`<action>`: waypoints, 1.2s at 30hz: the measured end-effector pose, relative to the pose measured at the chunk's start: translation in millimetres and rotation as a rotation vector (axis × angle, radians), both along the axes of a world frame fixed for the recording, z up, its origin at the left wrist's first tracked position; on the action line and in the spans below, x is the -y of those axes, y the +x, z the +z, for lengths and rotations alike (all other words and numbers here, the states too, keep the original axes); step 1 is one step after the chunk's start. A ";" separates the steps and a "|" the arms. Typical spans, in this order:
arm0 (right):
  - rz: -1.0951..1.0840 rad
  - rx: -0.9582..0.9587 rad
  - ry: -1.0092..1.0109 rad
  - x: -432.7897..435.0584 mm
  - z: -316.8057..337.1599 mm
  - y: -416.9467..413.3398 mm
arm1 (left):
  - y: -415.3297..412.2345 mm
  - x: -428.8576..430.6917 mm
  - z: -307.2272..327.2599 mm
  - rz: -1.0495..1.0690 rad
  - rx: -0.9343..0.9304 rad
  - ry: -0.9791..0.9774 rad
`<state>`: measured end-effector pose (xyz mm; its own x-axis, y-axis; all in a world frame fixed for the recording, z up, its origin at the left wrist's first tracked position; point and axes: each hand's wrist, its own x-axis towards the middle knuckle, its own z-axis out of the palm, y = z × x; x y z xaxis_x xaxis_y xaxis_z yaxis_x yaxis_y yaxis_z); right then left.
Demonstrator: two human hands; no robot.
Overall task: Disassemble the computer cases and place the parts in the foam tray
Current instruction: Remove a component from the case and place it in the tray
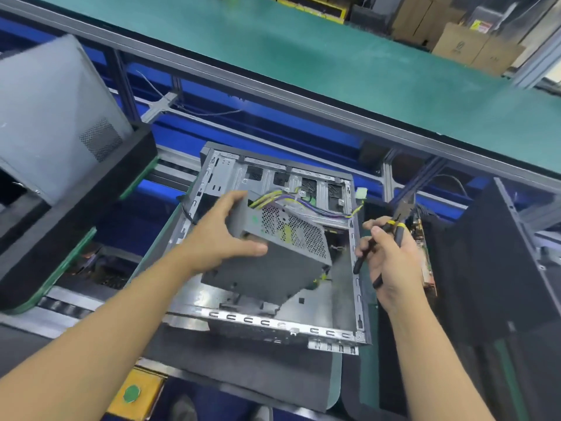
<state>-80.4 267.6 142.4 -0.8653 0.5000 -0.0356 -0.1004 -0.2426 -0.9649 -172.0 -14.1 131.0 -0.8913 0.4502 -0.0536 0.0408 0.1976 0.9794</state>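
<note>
An open metal computer case [273, 325] lies on its side in the middle, on a black foam pad. My left hand [223, 230] grips a grey power supply box [282, 253] with a perforated side, tilted above the case's inside. Yellow and purple wires [306, 203] run from the box to the case's rear wall, ending in a white plug [361, 194]. My right hand [391, 259] holds black-and-yellow pliers [396, 224] just right of the case, jaws pointing up and away.
A second grey case [51, 117] stands on a black foam tray [79, 208] at the left. A dark case panel [498, 262] and a circuit board [423, 247] sit at the right. A green conveyor belt [303, 56] crosses the back. A yellow box with a green button [133, 393] is at the near edge.
</note>
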 end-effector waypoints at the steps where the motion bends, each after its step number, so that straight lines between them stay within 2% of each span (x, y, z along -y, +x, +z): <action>1: -0.017 0.004 -0.027 0.6 -1.9 -1.1 | -4.5 4.5 6.3 0.048 0.061 0.125; 4: -0.048 0.012 -0.073 1.7 0.5 -7.3 | -12.6 14.9 25.7 0.165 0.262 0.438; 6: -0.008 0.070 -0.064 2.0 4.8 -11.6 | -14.6 21.2 37.7 0.170 0.353 0.503; 9: 0.145 0.332 0.072 4.4 7.8 -13.5 | -20.8 33.7 51.0 0.168 0.376 0.493; 12: 0.343 0.590 0.232 10.6 3.2 -11.7 | -29.2 44.7 65.7 0.222 0.268 0.435; 15: 0.596 0.811 0.497 19.9 -1.3 -11.1 | -30.8 45.8 74.9 0.301 0.185 0.346; 21: 0.867 0.928 0.874 51.9 6.2 -18.9 | -22.8 36.5 80.3 0.483 0.143 0.290; 24: 0.975 0.911 0.825 58.8 18.4 -18.4 | -16.1 38.0 79.3 0.541 0.138 0.299; 25: 1.011 0.862 0.735 55.6 24.2 -14.6 | -14.4 40.7 80.0 0.547 0.145 0.297; 28: 1.199 0.724 0.237 45.2 41.6 0.3 | -14.3 51.2 85.2 0.525 0.204 0.282; 29: 1.276 0.723 0.167 48.3 45.3 2.5 | -15.1 54.7 87.6 0.516 0.226 0.282; 32: 1.448 0.758 0.293 78.3 41.4 0.2 | -14.7 66.0 95.3 0.500 0.271 0.302; 36: 1.553 0.802 0.433 135.5 29.7 -5.2 | -8.8 95.0 100.0 0.571 0.258 0.316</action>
